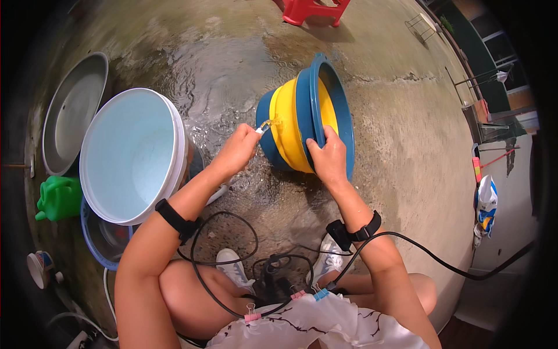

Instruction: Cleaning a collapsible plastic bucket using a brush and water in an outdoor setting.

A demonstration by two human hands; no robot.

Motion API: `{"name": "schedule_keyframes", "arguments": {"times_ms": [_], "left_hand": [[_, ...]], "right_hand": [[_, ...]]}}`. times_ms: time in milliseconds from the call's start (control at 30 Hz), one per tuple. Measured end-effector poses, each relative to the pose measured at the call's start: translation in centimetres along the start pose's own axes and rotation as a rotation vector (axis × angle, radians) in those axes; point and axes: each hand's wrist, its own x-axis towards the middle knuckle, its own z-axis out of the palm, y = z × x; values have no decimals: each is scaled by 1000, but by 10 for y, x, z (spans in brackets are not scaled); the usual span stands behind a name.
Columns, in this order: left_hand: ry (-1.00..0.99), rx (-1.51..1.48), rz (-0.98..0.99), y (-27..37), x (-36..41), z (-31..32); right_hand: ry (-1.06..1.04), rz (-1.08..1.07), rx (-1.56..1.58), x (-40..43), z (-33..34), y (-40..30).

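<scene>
Held by its rim in my right hand [328,158], a blue and yellow plastic tub [288,126] is tipped on its side on the wet ground, its mouth turned to the right. My left hand [239,148] grips the end of a white hose [261,130]. Water runs from the hose end onto the yellow outer wall of the tub. Just left of my left forearm is a large white bucket [178,144] with a pale blue inside. Black straps with small devices circle both forearms, and black cables run from them.
A metal basin [101,83], a green watering can [63,198] and a blue-rimmed basin [89,244] lie at the left. A red plastic stool [296,13] stands beyond the tub. Black cable [226,263] loops near my shoes. Wet concrete [222,65] spreads ahead.
</scene>
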Motion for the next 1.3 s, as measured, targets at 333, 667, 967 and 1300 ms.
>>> {"name": "schedule_keyframes", "arguments": {"times_ms": [333,667,967,1300], "left_hand": [[-253,-68,-68,-19,-1,-7],[-453,141,-48,-29,-3,27],[-172,14,142,-10,15,32],[-504,483,283,-6,13,71]], "right_hand": [[-543,-268,-354,-139,72,7],[-314,1128,1548,-22,80,61],[-256,606,354,6,16,84],[-110,531,-76,-39,-45,142]]}}
